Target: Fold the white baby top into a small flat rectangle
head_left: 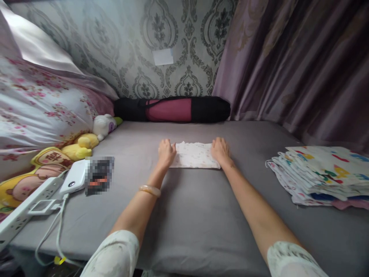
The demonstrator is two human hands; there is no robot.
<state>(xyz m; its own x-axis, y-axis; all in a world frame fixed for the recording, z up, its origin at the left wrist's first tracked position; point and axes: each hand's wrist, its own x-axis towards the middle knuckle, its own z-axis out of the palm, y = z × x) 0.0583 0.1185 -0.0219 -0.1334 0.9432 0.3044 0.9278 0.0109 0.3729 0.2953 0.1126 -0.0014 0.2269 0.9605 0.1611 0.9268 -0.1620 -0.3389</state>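
A small white cloth with a faint print [196, 156] lies folded into a flat rectangle on the grey sheet [190, 215]. At its left end is my left hand [166, 152], fingers curled round the edge. My right hand [220, 150] grips the opposite end, near the top right corner, with its fingers bent in. Both hands rest low at the sheet, and the cloth stretches between them. A pale bangle [150, 190] is on my left wrist.
To the right is a stack of folded printed cloths [325, 173]. A black and red long bag [170, 109] lies along the wall. Plush toys [83, 144], a power strip [29, 207], a white power bank [75, 176] and cables are at the left.
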